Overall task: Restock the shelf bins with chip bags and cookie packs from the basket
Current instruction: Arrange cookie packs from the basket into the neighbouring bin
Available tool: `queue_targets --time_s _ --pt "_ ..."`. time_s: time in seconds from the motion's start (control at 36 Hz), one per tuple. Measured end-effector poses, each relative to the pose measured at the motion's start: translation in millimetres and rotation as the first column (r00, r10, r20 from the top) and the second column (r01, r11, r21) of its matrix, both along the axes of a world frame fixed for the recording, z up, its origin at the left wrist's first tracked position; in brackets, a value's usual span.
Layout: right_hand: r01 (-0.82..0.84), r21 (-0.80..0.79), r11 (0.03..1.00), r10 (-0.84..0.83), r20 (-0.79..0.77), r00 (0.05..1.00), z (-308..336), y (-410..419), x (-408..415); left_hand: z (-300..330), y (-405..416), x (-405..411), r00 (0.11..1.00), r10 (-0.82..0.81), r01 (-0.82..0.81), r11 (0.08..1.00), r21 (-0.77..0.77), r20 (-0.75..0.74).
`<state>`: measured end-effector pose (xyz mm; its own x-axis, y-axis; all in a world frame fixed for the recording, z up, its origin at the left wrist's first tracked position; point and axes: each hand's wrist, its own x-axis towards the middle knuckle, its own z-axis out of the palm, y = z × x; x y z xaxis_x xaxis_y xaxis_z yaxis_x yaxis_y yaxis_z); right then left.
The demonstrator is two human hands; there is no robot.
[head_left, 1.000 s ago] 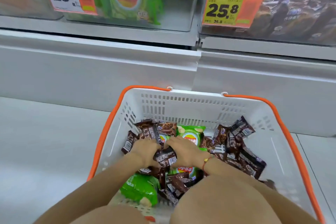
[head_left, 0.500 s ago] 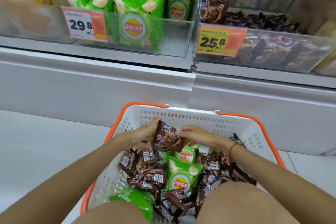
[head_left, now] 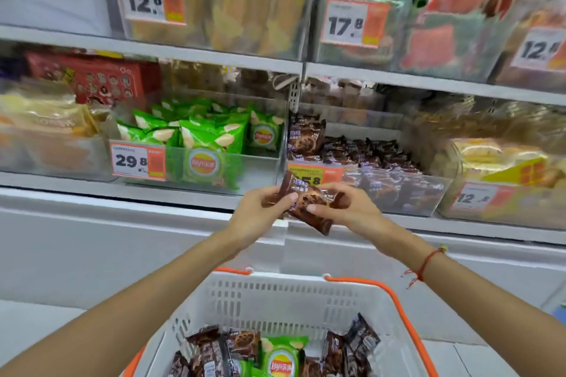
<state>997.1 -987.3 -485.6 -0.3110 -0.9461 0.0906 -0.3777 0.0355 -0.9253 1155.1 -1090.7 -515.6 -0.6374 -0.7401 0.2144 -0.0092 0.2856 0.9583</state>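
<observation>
Here I see my left hand (head_left: 260, 211) and right hand (head_left: 346, 211) both grasping one brown cookie pack (head_left: 307, 203) before the cookie bin (head_left: 398, 190).

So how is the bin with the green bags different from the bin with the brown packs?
The green chip bin holds puffy green bags standing upright; the cookie bin holds small dark brown packs, mostly lying in a heap. The chip bin's tag reads 29.8; the cookie bin's tag is partly hidden by the held cookie pack. Both are clear bins side by side on one shelf.
</observation>
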Motion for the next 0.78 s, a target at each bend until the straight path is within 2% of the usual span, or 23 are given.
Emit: queue_targets --time_s 0.06,0.11,0.19,0.28,0.36,0.53,0.69,0.75,0.78 --pt "0.031 -0.046 0.998 -0.031 0.008 1.0 19.9 -2.5 -8.8 23.4 -6.9 -16.1 0.995 0.063 -0.065 0.998 -0.017 -0.081" --pt "0.052 -0.064 0.997 -0.054 -0.017 0.998 36.8 -5.4 -18.2 44.8 -18.4 -28.8 0.984 0.143 -0.149 0.987 -0.053 -0.102" --pt "0.126 -0.091 0.988 -0.134 -0.081 0.988 57.6 -11.9 -34.1 62.4 -43.1 -41.7 0.97 0.239 -0.241 0.952 -0.19 -0.036" --pt "0.203 -0.124 0.971 -0.222 -0.166 0.961 70.5 -26.8 -58.0 68.2 -63.8 -48.1 0.95 0.31 -0.29 0.922 -0.258 0.04" --pt "0.254 -0.141 0.957 -0.286 -0.298 0.911 77.2 -46.6 -81.7 68.0 -74.6 -55.1 0.948 0.301 -0.256 0.915 -0.313 0.106" --pt "0.242 -0.136 0.961 -0.277 -0.506 0.817 71.7 -104.4 -99.8 50.0 -89.5 -59.5 0.961 0.268 -0.226 0.905 -0.361 0.071" --pt "0.228 -0.097 0.969 -0.24 -0.597 0.765 42.5 -157.0 -93.2 43.8 -93.7 -57.0 0.961 0.271 -0.227 0.894 -0.386 0.062" --pt "0.253 -0.147 0.956 -0.286 -0.652 0.702 37.0 -163.7 -92.4 43.4 -94.1 -57.0 0.963 0.264 -0.222 0.893 -0.392 0.058" --pt "0.249 -0.18 0.952 -0.301 -0.708 0.639 36.5 -165.4 -92.8 43.1 -94.9 -57.2 0.963 0.263 -0.221 0.893 -0.393 0.055"
